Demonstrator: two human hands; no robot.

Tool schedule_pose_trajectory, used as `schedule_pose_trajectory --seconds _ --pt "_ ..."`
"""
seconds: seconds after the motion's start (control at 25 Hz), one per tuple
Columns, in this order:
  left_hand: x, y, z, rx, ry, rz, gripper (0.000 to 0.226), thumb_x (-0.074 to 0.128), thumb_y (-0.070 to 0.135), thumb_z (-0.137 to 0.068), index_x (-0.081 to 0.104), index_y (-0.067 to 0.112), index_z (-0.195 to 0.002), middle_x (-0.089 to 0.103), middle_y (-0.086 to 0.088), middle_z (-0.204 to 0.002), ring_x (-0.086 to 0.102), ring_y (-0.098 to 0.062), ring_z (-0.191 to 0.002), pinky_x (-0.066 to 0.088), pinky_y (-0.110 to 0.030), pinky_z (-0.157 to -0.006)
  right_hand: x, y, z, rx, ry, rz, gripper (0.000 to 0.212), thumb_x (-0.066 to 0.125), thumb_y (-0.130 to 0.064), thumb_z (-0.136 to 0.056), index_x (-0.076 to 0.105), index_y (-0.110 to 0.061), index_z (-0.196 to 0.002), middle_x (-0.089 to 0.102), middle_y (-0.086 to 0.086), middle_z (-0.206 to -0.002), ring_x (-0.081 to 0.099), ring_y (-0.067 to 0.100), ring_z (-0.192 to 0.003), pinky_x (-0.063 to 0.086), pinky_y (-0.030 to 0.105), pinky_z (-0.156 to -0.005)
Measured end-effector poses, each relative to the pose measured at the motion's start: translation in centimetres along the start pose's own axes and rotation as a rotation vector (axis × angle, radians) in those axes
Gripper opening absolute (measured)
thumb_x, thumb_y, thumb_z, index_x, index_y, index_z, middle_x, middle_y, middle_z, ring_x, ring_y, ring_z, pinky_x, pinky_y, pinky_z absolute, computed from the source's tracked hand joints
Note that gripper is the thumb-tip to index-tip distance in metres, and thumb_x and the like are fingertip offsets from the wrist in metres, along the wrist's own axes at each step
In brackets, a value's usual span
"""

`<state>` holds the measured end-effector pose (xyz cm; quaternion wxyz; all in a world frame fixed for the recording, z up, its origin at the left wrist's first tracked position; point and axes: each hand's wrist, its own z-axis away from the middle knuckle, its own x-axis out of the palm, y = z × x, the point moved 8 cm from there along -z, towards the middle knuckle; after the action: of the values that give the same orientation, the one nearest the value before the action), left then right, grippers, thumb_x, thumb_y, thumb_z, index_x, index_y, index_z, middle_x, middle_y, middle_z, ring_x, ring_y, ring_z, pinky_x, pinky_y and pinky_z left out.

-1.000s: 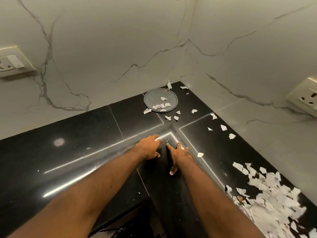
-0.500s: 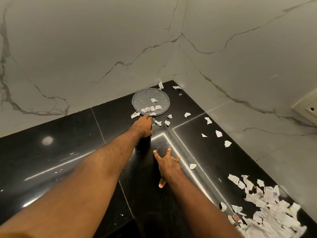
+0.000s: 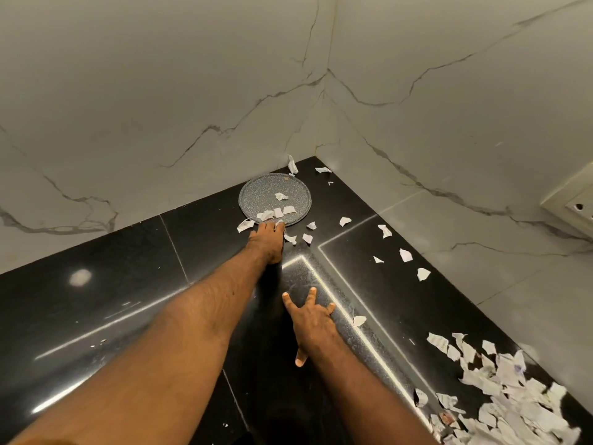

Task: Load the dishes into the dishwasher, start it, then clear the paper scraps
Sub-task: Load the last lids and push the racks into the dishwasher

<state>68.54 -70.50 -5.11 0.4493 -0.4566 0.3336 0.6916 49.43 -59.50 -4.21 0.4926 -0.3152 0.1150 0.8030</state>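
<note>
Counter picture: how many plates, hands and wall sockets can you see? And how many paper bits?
Plate: 1
Hands: 2, the left hand and the right hand
Wall socket: 1
Paper scraps: too many to count, scattered and in a big pile
Total without the scraps: 4

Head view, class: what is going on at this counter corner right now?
A person's left hand reaches the near rim of the grey plate in the corner; whether it grips is unclear. The right hand lies flat, fingers spread, on the black countertop. Paper scraps lie on the plate, around it, and in a heap at the right.
</note>
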Motion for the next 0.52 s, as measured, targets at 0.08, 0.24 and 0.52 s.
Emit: schedule_pose_trajectory --seconds 0.08,0.24,0.52 --pt "-0.4 -0.6 -0.2 -0.036 0.034 -0.007 0.089 0.064 0.018 -0.092 0.011 0.010 -0.163 0.015 -0.015 -0.166 0.018 -0.034 -0.152 0.029 -0.053 -0.121 -0.1 -0.1 -0.1 -0.003 0.007 -0.015 0.142 0.094 -0.008 -0.070 -0.004 -0.051 -0.162 -0.034 0.013 -0.167 -0.010 0.062 -0.151 0.039 0.076 -0.108" --pt "-0.2 -0.3 0.0 0.006 0.026 0.015 0.077 0.064 0.018 -0.092 0.026 0.010 -0.158 0.027 -0.011 -0.161 0.025 -0.034 -0.148 0.034 -0.054 -0.119 -0.1 0.1 -0.2 0.009 0.014 -0.013 0.143 0.094 -0.008 -0.069 -0.005 -0.050 -0.162 -0.034 0.013 -0.167 -0.008 0.062 -0.151 0.040 0.075 -0.107" --pt "3.3 6.0 5.7 0.315 0.049 0.110 0.038 0.063 0.007 -0.084 0.060 0.021 -0.120 0.058 -0.005 -0.122 0.050 -0.028 -0.118 0.049 -0.043 -0.099 -0.2 0.1 -0.3 0.014 0.015 -0.071 0.121 0.083 -0.005 -0.084 0.004 -0.054 -0.162 -0.028 0.011 -0.170 -0.013 0.060 -0.151 0.032 0.077 -0.112"
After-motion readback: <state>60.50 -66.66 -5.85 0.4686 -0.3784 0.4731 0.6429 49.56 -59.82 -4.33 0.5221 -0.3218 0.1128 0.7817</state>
